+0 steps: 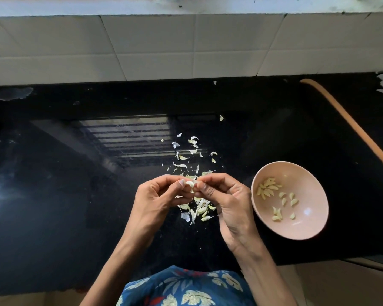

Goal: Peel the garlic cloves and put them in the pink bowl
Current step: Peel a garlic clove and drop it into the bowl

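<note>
Together, left hand (157, 195), right hand (227, 195) curl, pinching garlic clove (190, 183).

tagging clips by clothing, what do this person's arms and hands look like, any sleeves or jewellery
Both forearms are bare, no sleeve in view. The left hand and right hand wear no gloves; no watch, bangle or ring shows. The garment below is blue with pale leaves and red touches.

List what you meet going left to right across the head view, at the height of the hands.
left hand → garlic clove pinched between both hands → right hand → pink bowl → orange tube
</note>
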`<state>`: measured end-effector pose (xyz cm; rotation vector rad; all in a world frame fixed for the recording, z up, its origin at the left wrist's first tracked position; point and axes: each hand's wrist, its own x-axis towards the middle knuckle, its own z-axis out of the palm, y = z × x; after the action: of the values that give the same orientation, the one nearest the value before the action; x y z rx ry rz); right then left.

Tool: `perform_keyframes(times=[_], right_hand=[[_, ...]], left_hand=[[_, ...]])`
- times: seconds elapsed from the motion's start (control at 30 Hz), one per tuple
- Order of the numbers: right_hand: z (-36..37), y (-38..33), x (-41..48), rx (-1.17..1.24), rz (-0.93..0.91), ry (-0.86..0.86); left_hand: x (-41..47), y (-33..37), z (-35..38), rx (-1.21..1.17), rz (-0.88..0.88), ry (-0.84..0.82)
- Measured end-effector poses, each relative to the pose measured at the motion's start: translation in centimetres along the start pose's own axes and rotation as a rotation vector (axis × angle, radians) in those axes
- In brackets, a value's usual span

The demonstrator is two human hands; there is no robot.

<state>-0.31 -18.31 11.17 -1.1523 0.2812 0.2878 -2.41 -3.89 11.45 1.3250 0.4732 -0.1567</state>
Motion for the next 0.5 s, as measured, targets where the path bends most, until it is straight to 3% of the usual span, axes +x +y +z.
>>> perform_keyframes(times=[0.33,0.5], right_hand=[[-0.3,0.0,0.4,-0.016,-0.027,0.084],[-0.1,-0.4,1.2,-0.277,-0.117,0.051]], left_hand=[[0.0,-0.2,0.1,-0.057,-0.026,0.042],[-0.1,-0.4,-0.2,-0.019,0.026,0.047]])
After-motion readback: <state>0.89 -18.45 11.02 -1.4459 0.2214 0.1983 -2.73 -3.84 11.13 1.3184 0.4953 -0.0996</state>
